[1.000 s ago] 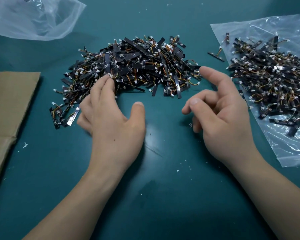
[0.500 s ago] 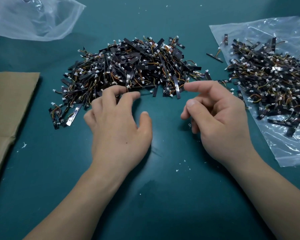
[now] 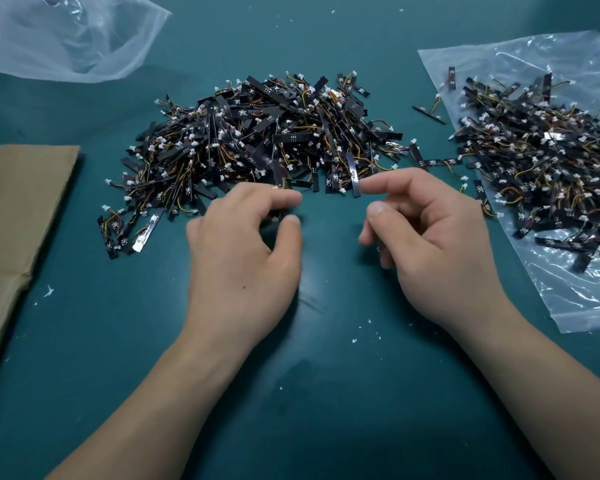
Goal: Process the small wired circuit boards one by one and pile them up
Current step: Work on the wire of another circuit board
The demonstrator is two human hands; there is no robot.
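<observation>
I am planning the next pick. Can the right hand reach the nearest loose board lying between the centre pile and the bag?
Probably yes. The loose board lies on the bare mat just beyond the right hand, nothing covers it, and the hand seems to hold nothing.

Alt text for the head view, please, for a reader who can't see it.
A left hand and right hand, fingers loosely curled, reach the near edge of a central pile of wired circuit boards on a teal table. A second pile lies on a plastic bag at right; cardboard at left.
</observation>
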